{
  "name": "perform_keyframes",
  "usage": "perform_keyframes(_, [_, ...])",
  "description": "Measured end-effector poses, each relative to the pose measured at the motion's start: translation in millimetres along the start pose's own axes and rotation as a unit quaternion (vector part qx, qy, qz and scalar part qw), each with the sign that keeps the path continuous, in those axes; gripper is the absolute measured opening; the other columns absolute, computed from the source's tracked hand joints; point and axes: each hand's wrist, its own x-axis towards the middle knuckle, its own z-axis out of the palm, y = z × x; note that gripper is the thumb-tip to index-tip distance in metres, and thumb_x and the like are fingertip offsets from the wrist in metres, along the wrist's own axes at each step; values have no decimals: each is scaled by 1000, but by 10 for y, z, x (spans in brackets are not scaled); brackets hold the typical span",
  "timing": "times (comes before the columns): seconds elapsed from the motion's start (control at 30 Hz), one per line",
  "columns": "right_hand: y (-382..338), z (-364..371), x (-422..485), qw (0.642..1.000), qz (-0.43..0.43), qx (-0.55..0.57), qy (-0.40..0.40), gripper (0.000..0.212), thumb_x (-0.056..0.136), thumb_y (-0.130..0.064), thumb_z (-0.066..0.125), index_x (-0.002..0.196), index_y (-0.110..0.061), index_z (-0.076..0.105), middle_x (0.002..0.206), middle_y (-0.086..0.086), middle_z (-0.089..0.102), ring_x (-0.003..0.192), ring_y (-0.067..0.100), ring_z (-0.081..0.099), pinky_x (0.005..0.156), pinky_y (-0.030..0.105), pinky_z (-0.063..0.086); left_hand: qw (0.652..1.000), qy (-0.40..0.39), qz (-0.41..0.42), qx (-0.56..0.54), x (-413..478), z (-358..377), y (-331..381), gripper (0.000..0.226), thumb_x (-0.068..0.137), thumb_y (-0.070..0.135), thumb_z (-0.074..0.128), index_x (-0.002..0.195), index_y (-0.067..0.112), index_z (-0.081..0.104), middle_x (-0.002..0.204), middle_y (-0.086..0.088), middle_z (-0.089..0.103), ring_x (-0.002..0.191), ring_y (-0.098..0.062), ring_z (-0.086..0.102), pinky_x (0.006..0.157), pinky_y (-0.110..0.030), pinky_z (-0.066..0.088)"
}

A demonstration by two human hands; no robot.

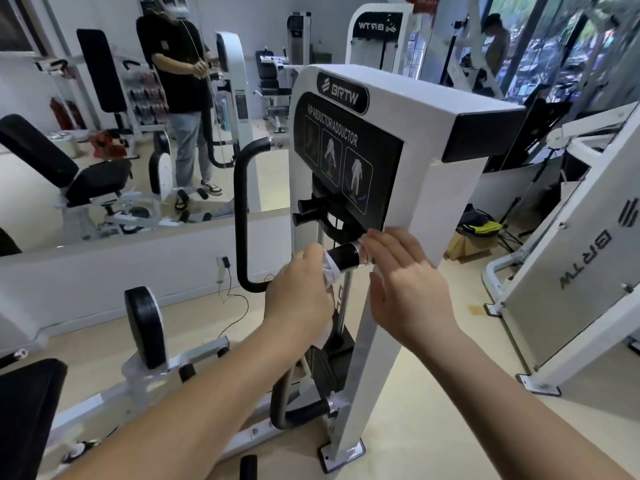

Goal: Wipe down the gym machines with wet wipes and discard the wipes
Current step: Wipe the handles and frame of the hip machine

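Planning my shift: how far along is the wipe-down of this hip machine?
Done: nothing shows as finished. In hand: the left hand grips the wet wipe around the black handle, right hand open beside it. Left, likely: the upper knobs, then discarding the wipe.

Left hand [298, 295] and right hand [406, 282] are bare.

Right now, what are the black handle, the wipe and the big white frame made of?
Black handle: probably matte rubber grip, with a shiny metal collar. Wipe: soft white fabric-like sheet, crumpled in the left hand. White frame: likely painted steel, glossy with reflections.
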Motion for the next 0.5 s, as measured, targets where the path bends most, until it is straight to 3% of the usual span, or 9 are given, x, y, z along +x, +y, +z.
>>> perform_keyframes(0.07, [48,87,22,999,-10,5,32,42,92,1,50,130,-5,68,135,7,68,133,26,56,102,36,54,993,-76,15,84,226,-113,126,28,84,9,59,98,21,38,81,2,46,78,-28,52,62,-34,38])
perform_keyframes(0.13, [45,170,16,998,3,26,60,35,103,-7,46,128,-5,70,134,5,68,134,24,58,107,33,51,988,-104,29,114,363,-139,294,24,85,13,63,101,20,46,80,3,47,77,-27,54,63,-33,42])
perform_keyframes(0.23, [11,237,-6,997,20,28,63,32,97,-6,62,128,-5,70,133,5,68,133,24,57,106,33,51,994,-25,29,98,348,-29,402,16,89,16,59,98,24,48,86,1,54,82,-30,62,62,-35,41])
perform_keyframes(0.3, [-39,281,40,998,39,7,55,37,88,-2,67,124,-6,69,127,5,69,128,25,58,93,33,57,994,45,65,82,258,51,311,22,92,13,55,92,25,37,87,1,52,81,-30,62,61,-35,37])
perform_keyframes(0.4, [-143,331,122,997,76,-11,30,46,72,2,68,118,-9,69,119,4,68,123,24,52,66,35,59,994,61,89,-14,105,117,-10,28,86,6,59,102,24,44,89,5,51,80,-27,57,61,-33,38])
perform_keyframes(0.5, [-147,354,124,996,77,-20,38,50,70,5,72,118,-11,70,118,2,69,124,24,55,72,32,57,977,24,-37,-210,-77,184,-270,41,82,6,70,112,29,54,82,8,60,74,-16,58,59,-25,40])
